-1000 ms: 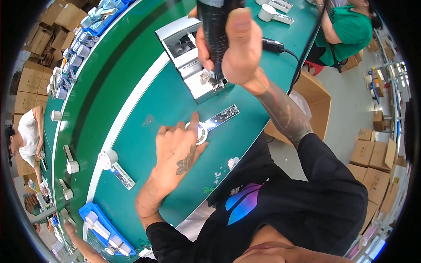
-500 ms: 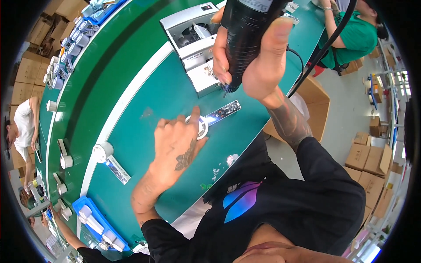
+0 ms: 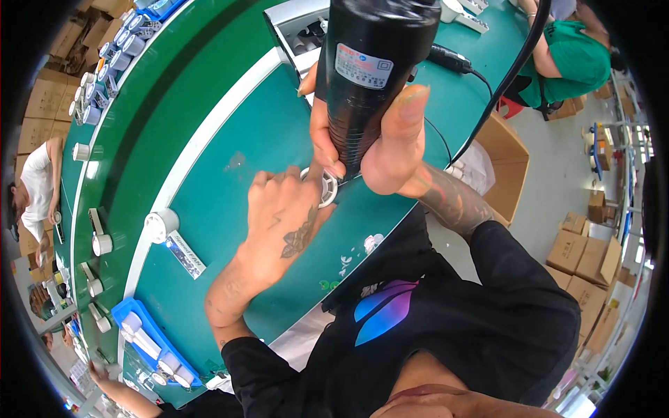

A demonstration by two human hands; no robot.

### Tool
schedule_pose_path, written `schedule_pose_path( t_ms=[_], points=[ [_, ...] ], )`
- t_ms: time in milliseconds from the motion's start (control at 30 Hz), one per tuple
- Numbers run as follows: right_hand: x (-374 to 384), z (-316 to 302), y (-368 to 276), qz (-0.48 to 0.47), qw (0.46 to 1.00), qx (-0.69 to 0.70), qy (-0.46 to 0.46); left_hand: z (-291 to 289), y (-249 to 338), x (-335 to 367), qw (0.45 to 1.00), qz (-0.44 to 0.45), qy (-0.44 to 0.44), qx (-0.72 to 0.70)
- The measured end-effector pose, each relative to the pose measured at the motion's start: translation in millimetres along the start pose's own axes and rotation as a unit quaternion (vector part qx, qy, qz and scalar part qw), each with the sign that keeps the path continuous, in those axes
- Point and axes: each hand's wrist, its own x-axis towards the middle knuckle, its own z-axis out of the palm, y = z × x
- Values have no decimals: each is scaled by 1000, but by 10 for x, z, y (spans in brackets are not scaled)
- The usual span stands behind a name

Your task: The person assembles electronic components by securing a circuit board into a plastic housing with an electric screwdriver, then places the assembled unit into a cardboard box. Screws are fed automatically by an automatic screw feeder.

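My right hand [image 3: 396,157] grips a black electric screwdriver [image 3: 383,35], its fingers and thumb wrapped round the lower body. The tool leans down to a white round housing [image 3: 330,194] on the green table; its tip is hidden behind my fingers. Beside it, my left hand [image 3: 282,212] holds that housing against the table, fingers curled at its left rim. The circuit-board strip joined to the housing is mostly covered by the screwdriver and my right hand. Further left lies a similar white round unit [image 3: 162,226] with a board strip [image 3: 186,256].
Behind the screwdriver stands a silver machine [image 3: 293,24]. A blue tray [image 3: 132,304] holds white parts at the lower left, near a green belt [image 3: 139,132] with more units. An open cardboard box [image 3: 512,164] sits right of the table. Co-workers are at left and far right.
My right hand has brought the screwdriver down and left onto the white housing, now covering the board strip. My left hand has stayed by the housing.
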Motion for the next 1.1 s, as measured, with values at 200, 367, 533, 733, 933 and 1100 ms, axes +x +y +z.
schedule_pose_path(
  t_ms=[200, 367, 533, 733, 933, 1100],
  points=[
    [-73, -59, 124, -95, 989, 90, -63, 0, -11, -16, 1000, 15, -4, 20],
    [-186, -60, 251, -54, 980, 170, -85, -18, -56, 14, 999, 15, -48, -4],
    [-298, -338, 545, -176, 968, 69, -164, 82, -13, -42, 997, 14, 73, -31],
    [-56, -253, 15, 21, 964, 263, -18, -156, -114, -61, 998, 29, -51, -5],
    [930, -626, -439, -545, 781, 283, 110, -878, -765, -467, 973, -172, -69, -137],
    [996, -696, -176, -270, 926, -143, 222, -937, -2009, -370, 933, -356, 42, -32]
  ],
)
